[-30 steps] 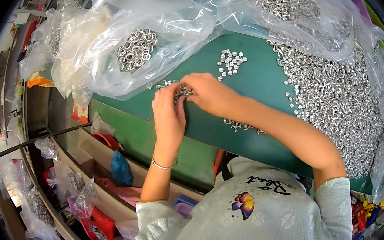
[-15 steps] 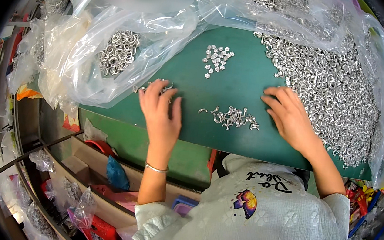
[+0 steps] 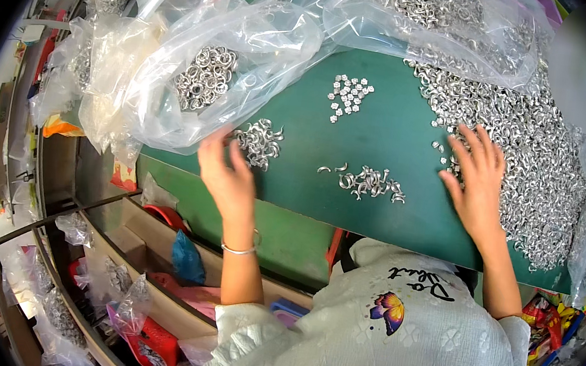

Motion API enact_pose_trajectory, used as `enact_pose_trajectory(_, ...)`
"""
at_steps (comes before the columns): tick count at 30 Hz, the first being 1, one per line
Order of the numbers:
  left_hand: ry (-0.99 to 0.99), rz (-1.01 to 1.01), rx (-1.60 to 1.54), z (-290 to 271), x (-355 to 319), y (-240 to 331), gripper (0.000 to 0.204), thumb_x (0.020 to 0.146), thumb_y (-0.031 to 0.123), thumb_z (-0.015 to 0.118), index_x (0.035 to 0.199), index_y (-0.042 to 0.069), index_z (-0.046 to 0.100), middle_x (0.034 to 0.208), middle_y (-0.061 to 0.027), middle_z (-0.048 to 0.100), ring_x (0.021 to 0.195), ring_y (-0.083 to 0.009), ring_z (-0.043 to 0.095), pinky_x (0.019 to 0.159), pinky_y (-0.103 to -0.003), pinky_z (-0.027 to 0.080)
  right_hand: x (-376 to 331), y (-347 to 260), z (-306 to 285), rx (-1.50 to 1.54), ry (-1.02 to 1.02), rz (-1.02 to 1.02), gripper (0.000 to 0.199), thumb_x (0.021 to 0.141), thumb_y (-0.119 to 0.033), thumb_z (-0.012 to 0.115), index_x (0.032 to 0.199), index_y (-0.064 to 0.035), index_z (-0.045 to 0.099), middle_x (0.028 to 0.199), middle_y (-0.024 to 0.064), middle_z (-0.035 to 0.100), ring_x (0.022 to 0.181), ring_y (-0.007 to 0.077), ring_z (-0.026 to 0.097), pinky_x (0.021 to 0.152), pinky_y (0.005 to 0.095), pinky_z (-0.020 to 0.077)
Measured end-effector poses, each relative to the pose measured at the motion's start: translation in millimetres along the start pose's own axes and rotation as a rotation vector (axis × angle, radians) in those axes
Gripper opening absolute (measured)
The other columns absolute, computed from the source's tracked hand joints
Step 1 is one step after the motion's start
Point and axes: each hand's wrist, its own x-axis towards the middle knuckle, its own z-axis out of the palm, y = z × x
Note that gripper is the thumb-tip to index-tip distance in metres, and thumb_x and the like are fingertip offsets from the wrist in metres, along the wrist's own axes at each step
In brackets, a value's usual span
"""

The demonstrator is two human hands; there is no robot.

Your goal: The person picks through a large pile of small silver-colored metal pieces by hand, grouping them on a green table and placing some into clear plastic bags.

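Silver curved pile: sat right beside the clear bag on the left of the green desk, pretty much all in view. A second earlier both hands were bunched over it, so that was the big change.
Left hand: had backed off to the near-left side of that pile. Its fingers were loosely spread, tips kinda blurry, with no piece showing in them. Couldn't tell if they still brushed anything.
Right hand: had swung way across to the near-left edge of the big heap, farther over than half a second before. Fingers fanned wide, nothing visibly held; couldn't tell if they touched the metal.
Middle pile: more curved bits near the front edge of the desk, a couple of strays just left of it. Neither hand was on it.
Flower-shaped bits: same loose cluster behind, untouched.
Rings: still inside the clear bag.
What it meant: my read is the two-handed bit at the left pile was over, and the hands had split between pile and heap.
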Motion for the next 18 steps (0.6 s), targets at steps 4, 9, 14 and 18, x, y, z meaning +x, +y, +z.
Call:
enact_pose_trajectory(4, 0.036, -0.009, 0.118, 2, 2, -40, 0.025, 0.084, -0.001, 0.062, 0.11, -0.003, 0.062, 0.107, -0.0221, 0.061, 0.101, -0.0401, 0.058, 0.088, -0.044, 0.046, -17, -17, 4, 0.12, -0.198, -0.118, 0.052, 0.079, -0.021, 0.071, 0.128, -0.0088, 0.055, 0.144, 0.0088, 0.041, 0.14, 0.0305, 0.029, 0.111, 0.0553, 0.0218)
enact_pose_trajectory(9, -0.041, 0.067, 0.169, 4, 6, -53, 0.02, 0.084, 0.003, 0.065, 0.103, -0.001, 0.068, 0.11, -0.0233, 0.062, 0.102, -0.0392, 0.059, 0.09, -0.042, 0.046, -21, 9, -8, -0.006, -0.093, -0.093, 0.045, 0.08, -0.019, 0.07, 0.123, -0.0142, 0.059, 0.141, 0.0064, 0.045, 0.137, 0.0289, 0.034, 0.11, 0.0545, 0.0222)
enact_pose_trajectory(14, 0.004, -0.033, 0.118, 2, 20, -81, 0.021, 0.082, 0.005, 0.067, 0.1, -0.005, 0.068, 0.097, -0.0225, 0.068, 0.09, -0.0376, 0.065, 0.083, -0.042, 0.049, -26, 32, -8, -0.048, 0.142, 0.018, 0.024, 0.081, -0.013, 0.067, 0.105, -0.012, 0.064, 0.123, 0.0047, 0.055, 0.129, 0.0271, 0.044, 0.107, 0.0513, 0.0235)
enact_pose_trajectory(18, 0.048, 0.037, 0.263, -6, 28, -119, 0.024, 0.081, 0.003, 0.065, 0.102, -0.007, 0.065, 0.102, -0.0255, 0.066, 0.091, -0.0424, 0.063, 0.082, -0.045, 0.048, -17, 25, -11, 0.029, 0.277, 0.081, 0.019, 0.079, -0.006, 0.067, 0.098, -0.0098, 0.064, 0.116, 0.0046, 0.058, 0.118, 0.0265, 0.05, 0.101, 0.0459, 0.0293)
